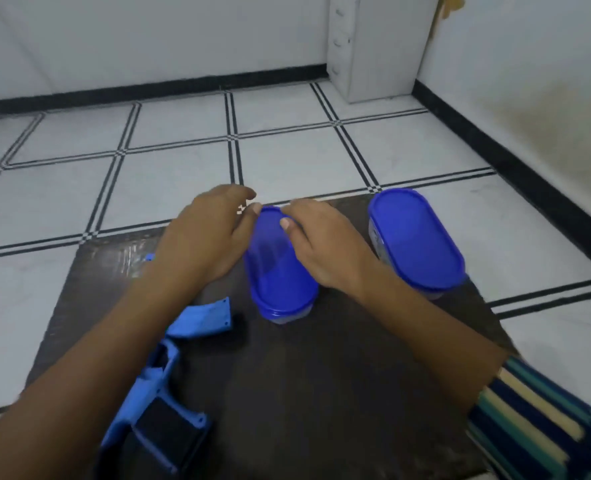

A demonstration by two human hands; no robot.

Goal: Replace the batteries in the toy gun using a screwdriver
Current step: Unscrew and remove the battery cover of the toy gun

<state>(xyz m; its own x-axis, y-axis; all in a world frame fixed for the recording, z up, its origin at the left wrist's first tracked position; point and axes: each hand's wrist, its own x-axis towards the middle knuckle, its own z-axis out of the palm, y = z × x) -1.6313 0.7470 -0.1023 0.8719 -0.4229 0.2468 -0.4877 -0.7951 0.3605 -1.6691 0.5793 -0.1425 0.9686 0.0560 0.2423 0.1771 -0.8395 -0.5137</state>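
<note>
Got the toy gun [155, 393] lying on the dark table [322, 393], back toward the body and left of the grip, not in hand. Pinching the far end of the blue lid [276, 271] with the right hand [322, 247], thumb on top. Left hand [204, 237]: no telling whether gripping or only touching the rim. Could yank too hard here and tip the tub [287, 315], knocking it into the second tub [415, 237] just right.

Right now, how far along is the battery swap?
Done: nothing visible; toy gun lies unheld on the board. In hand: left hand and right hand grip the near container's lid at its far end. Left: open it, find screwdriver and batteries (none visible), whole swap.
</note>
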